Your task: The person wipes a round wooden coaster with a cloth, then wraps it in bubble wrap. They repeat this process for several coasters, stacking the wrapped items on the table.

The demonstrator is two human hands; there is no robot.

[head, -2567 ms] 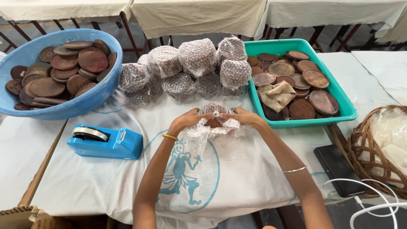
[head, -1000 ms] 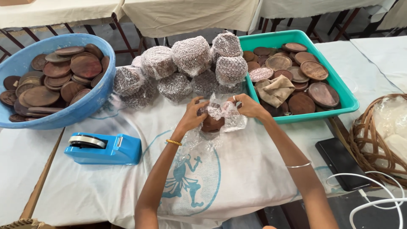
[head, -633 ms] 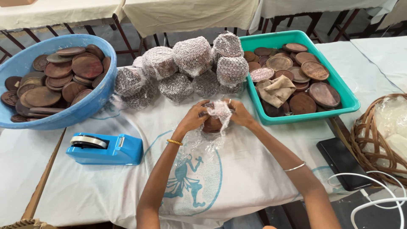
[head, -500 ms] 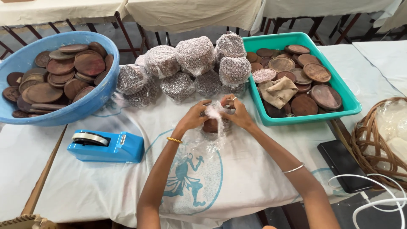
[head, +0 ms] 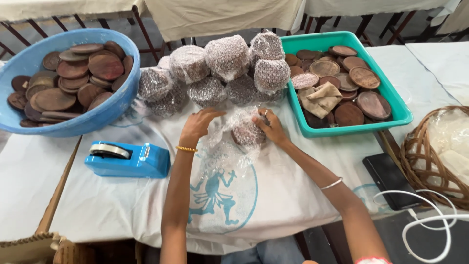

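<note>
- Head view: a stack of round wooden discs (head: 248,133), partly covered in a bubble wrap sheet (head: 225,146), is seen on the white cloth-covered table (head: 117,205), just in front of the wrapped bundles (head: 224,68).
- The stack is gripped by the right hand (head: 270,127), fingers curled over its top and far side.
- The left hand (head: 198,124) is held loosely curved, touching the wrap's left edge; nothing is clasped firmly.
- A blue tape dispenser (head: 128,159) is set well to the left.
- Bare wooden discs are held in a blue basin (head: 105,115) and a teal tray (head: 398,110).
</note>
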